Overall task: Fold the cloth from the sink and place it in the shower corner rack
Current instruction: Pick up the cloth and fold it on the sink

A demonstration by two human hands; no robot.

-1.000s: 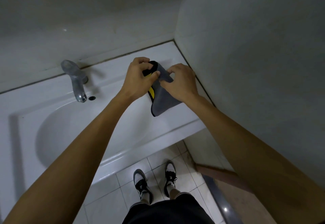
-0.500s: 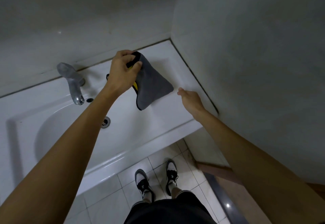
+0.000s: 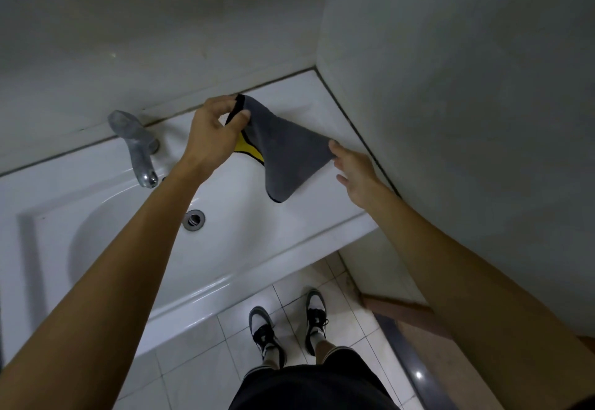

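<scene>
A grey cloth (image 3: 289, 155) with a yellow inner side and black edging hangs in the air above the right part of the white sink (image 3: 244, 248). My left hand (image 3: 214, 131) pinches its top corner between thumb and fingers. My right hand (image 3: 352, 168) touches the cloth's right corner with its fingertips; the other fingers are spread. The cloth's lower corner droops toward the basin. No shower corner rack shows in this view.
A chrome faucet (image 3: 136, 145) stands at the back left of the sink, with the drain (image 3: 193, 219) below it. White walls close in at the back and right. Tiled floor and my shoes (image 3: 286, 326) lie below the sink's front edge.
My right hand let go of the cloth, dropped away, then came back up to its right corner. My left hand kept its hold, and the cloth has spread wider to the right.
</scene>
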